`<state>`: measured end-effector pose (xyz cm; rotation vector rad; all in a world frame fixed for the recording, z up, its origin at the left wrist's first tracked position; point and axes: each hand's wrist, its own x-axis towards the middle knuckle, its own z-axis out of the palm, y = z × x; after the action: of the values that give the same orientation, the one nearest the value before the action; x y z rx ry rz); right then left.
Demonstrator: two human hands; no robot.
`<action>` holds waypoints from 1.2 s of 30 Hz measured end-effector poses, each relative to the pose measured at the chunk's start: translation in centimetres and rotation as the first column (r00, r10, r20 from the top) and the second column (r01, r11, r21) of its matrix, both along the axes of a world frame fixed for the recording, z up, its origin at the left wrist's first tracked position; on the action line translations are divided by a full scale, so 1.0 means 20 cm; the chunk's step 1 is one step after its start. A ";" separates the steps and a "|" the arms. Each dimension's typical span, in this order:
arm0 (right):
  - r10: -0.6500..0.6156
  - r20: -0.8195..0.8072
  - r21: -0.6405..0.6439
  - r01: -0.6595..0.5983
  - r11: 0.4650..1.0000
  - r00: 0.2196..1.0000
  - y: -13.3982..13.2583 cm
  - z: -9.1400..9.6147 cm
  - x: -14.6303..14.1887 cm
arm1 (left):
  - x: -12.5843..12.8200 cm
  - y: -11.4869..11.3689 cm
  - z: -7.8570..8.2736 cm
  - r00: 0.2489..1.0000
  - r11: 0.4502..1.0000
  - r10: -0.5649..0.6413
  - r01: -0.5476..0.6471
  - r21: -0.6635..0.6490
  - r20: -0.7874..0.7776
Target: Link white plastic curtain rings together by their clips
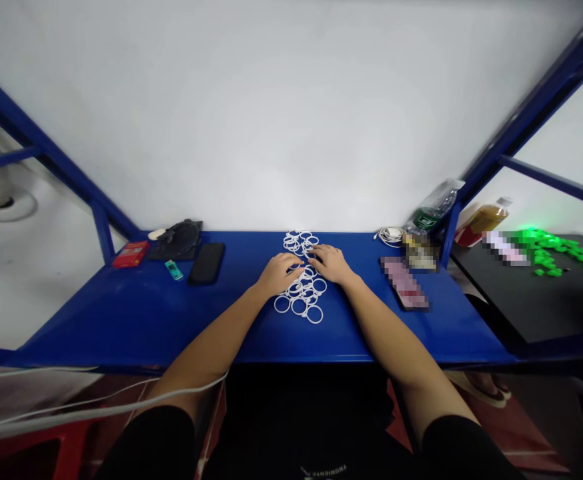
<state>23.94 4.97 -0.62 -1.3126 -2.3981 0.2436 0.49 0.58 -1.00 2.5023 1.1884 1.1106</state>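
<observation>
A loose pile of several white plastic rings (302,297) lies in the middle of the blue table (121,313). My left hand (277,273) rests on the pile's left side, fingers curled over rings. My right hand (330,263) lies on the pile's right side, fingers bent down onto the rings. More white rings (299,241) stretch toward the wall behind both hands. Whether either hand pinches a ring is too small to make out.
On the left stand a red box (130,254), a black pouch (179,238), a teal lighter (174,270) and a black phone (206,263). On the right are a white cable (390,235), a phone (404,283), bottles (434,205) and green parts (556,252) on a black table.
</observation>
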 end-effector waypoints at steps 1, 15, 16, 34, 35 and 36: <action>-0.002 -0.007 0.009 0.002 1.000 1.000 0.00 0.00 0.00 | 0.00 0.01 -0.01 1.000 1.000 0.012 -0.012 -0.010 -0.015; 0.049 -0.188 0.114 -0.028 0.993 0.981 -0.05 0.03 0.04 | 0.02 -0.07 0.04 0.991 0.987 -0.118 0.124 -0.103 0.068; 0.053 -0.219 0.129 -0.025 0.991 0.974 -0.05 0.03 0.04 | 0.02 -0.08 0.05 0.989 0.988 -0.117 0.125 -0.087 0.096; 0.381 -0.246 0.356 -0.282 0.891 0.891 -0.25 0.18 -0.10 | 0.03 -0.05 0.02 0.876 0.990 0.048 0.021 -0.138 0.480; 0.378 -0.249 0.360 -0.277 0.891 0.891 -0.25 0.19 -0.10 | 0.03 -0.05 0.03 0.880 0.991 0.043 0.023 -0.133 0.472; 0.380 -0.250 0.364 -0.278 0.889 0.890 -0.25 0.19 -0.09 | 0.03 -0.05 0.04 0.882 0.991 0.041 0.025 -0.133 0.469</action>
<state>22.05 -0.06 3.19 -0.6541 -2.2516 0.1368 1.13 -0.49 -0.26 1.9622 1.0845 1.4746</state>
